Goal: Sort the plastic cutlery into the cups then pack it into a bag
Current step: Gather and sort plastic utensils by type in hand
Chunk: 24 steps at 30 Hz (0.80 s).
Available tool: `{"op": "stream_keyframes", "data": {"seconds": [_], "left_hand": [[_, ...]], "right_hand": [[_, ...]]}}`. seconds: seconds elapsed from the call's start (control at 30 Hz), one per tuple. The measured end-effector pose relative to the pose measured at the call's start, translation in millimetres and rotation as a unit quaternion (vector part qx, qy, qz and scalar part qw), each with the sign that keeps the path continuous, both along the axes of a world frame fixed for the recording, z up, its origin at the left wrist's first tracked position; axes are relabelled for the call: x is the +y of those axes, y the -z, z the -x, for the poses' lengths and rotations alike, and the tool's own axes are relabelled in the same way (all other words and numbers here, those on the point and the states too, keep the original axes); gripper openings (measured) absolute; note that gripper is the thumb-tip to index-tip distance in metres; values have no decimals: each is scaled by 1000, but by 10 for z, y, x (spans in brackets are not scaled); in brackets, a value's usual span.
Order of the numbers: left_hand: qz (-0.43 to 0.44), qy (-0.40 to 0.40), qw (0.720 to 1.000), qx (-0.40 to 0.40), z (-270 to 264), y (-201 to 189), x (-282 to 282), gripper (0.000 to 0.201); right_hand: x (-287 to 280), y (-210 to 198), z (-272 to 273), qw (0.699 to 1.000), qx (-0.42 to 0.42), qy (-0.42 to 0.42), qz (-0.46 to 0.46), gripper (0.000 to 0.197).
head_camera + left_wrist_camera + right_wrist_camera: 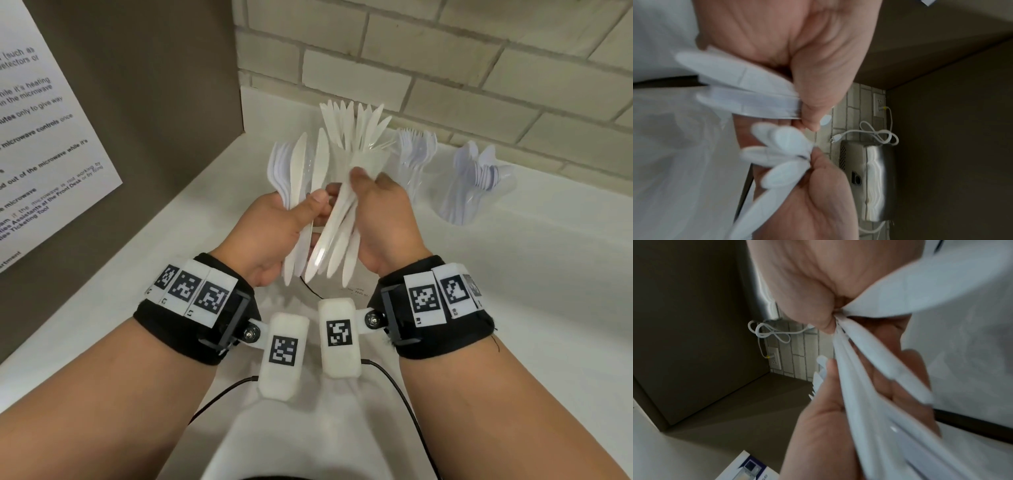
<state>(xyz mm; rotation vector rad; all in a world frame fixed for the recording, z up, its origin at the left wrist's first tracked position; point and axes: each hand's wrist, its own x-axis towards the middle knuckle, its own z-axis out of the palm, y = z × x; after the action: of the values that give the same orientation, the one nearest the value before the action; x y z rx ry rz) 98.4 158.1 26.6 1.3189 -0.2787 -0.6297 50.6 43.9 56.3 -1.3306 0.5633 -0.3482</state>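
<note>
Gripping white knives [334,219]: left hand [274,233], right hand [383,222].

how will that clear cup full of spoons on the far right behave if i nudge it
The clear cup probably tips easily: the spoons fan out above its rim, so it looks top-heavy. It seems thin and light, so it would likely slide on the smooth white counter.

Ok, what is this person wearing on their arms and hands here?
Both forearms are bare, no sleeves or gloves. Each wrist carries a black fabric band with white plates of black square code markers, plus a white boxy module hinged beneath. Thin black cables trail from the modules.
</note>
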Motion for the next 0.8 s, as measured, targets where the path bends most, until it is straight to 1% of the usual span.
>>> {"op": "stream_keyframes", "data": {"seconds": [0.03,0.1,0.17,0.23,0.33,0.4,0.47,0.53,0.63,0.73,0.8], "left_hand": [[-1,2,1000,11,-11,3,9,23],[2,12,999,30,-19,-1,24,23],[-2,19,999,34,-21,-4,30,23],[-13,21,999,33,-24,-3,34,24],[-15,30,999,31,-31,-4,33,25],[-12,40,999,26,-24,-13,37,26],[-9,53,998,23,-10,-18,39,29],[-11,60,998,21,11,-19,40,26],[-19,29,999,29,-9,17,39,25],[-38,-4,999,19,-46,48,44,25],[-72,-19,997,-5,-56,64,40,23]], "right_hand": [[-30,-16,6,1000,-18,20,-14,16],[-78,-62,19,998,-41,50,-12,13],[-108,-90,20,997,-51,62,-16,17],[-107,-89,17,998,-38,46,12,21],[-75,-39,18,996,-13,-1,92,30],[-54,0,19,994,-11,-22,103,36],[-33,32,19,994,-12,-37,97,32],[-14,48,17,995,-12,-39,88,24],[-17,44,-1,997,-4,-6,79,15],[-64,17,-15,996,-9,36,79,14],[-90,22,-21,992,-6,41,120,17]]}}
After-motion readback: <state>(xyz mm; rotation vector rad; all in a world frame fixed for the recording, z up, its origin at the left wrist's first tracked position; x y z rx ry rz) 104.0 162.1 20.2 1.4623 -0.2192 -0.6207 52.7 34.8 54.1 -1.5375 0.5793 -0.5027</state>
